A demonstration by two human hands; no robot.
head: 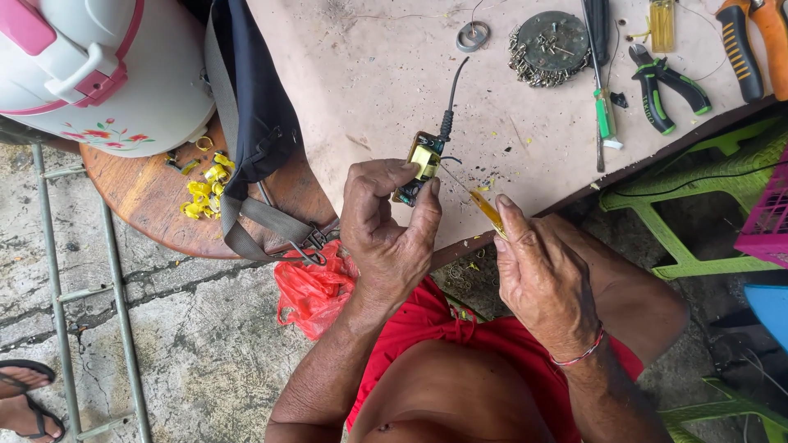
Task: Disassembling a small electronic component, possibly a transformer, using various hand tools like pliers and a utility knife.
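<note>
My left hand [386,226] pinches a small circuit board [420,164] with a yellow transformer, held over the table's near edge. A black cable [451,94] runs from the board up across the table. In my right hand [538,275] is a screwdriver with a clear yellow handle [488,212]; its thin shaft points up-left and its tip touches the board. Both hands are close together above my lap in red shorts.
The worn table [369,74] carries a round magnetic dish of screws [548,45], a green screwdriver [603,111], green-handled pliers [663,82], orange-handled tools [751,41] and a ring [473,35]. A white-and-pink jug [98,74], yellow bits [201,193], dark bag [254,123], red plastic bag [316,291], green stool [698,213].
</note>
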